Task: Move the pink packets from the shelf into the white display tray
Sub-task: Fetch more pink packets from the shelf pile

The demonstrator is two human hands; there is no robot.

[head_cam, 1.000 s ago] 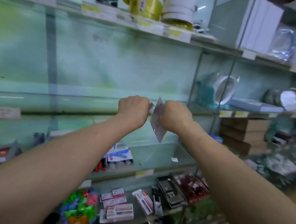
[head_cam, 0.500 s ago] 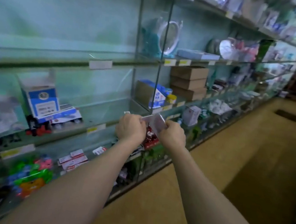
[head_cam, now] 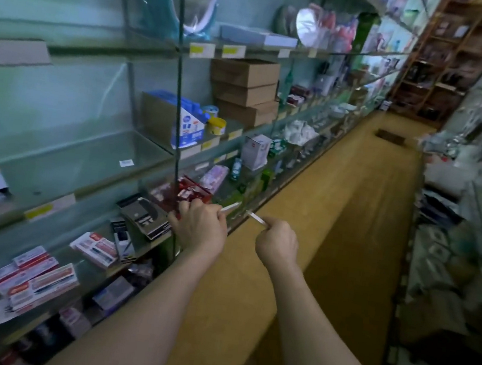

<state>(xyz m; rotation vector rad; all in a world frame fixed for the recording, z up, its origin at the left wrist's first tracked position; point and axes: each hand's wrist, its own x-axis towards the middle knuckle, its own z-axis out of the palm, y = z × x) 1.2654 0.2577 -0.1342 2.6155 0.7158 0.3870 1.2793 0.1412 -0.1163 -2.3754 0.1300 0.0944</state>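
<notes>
My left hand [head_cam: 198,227] grips a thin flat packet [head_cam: 230,207], seen edge-on, just in front of the lower glass shelf. A short way to the right, my right hand [head_cam: 277,242] pinches a second flat packet [head_cam: 256,218], also edge-on, over the aisle floor. The two packets are apart, with a small gap between their tips. Their pink faces are turned away and hardly show. No white display tray can be made out in this view.
Glass shelving [head_cam: 173,155] runs along the left, with red boxes [head_cam: 192,192], black packs [head_cam: 145,215], pen boxes [head_cam: 33,280] and brown cartons [head_cam: 244,91]. A tan floor aisle [head_cam: 335,225] leads ahead. Cluttered goods [head_cam: 448,271] line the right side.
The view has swung right and down along the aisle. My hands dropped from the upper shelf to the lower one, and the packets they held together are now split, one in each hand.
</notes>
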